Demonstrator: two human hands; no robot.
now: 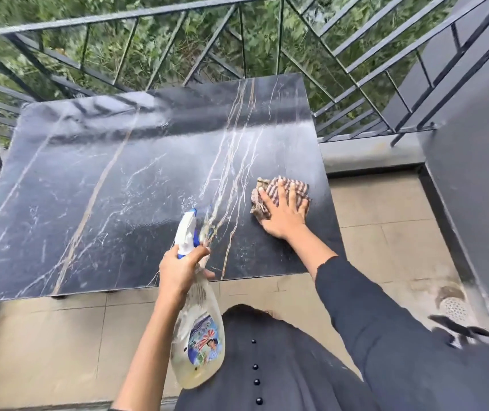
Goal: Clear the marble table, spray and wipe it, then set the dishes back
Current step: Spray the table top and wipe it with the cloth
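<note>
1. The marble table [103,188] carries no dishes, so clearing looks done and the spray-and-wipe step is in hand.
2. The left hand [182,269] is curled round the neck of the spray bottle [198,336], with a finger wrapped round the front by the trigger; I judge this grip is for pumping with one hand.
3. The bottle's long axis runs near-to-far. Its base hangs off the near edge toward the person, and its white and blue head sits just inside that edge. The nozzle points across the tabletop toward the far edge, so the spray would land ahead of it. Fine wet specks show on the marble there.
4. The right hand [285,213] lies flat with fingers spread and straight, pressing the striped cloth [292,185] down rather than gripping it. This probably spreads the pressure for wiping.
5. The cloth is bunched with no clear long axis. It sits close to the tabletop's right edge, nearer the near-right corner than the far one.
6. A black railing [160,17] stands beyond the far edge.
</note>
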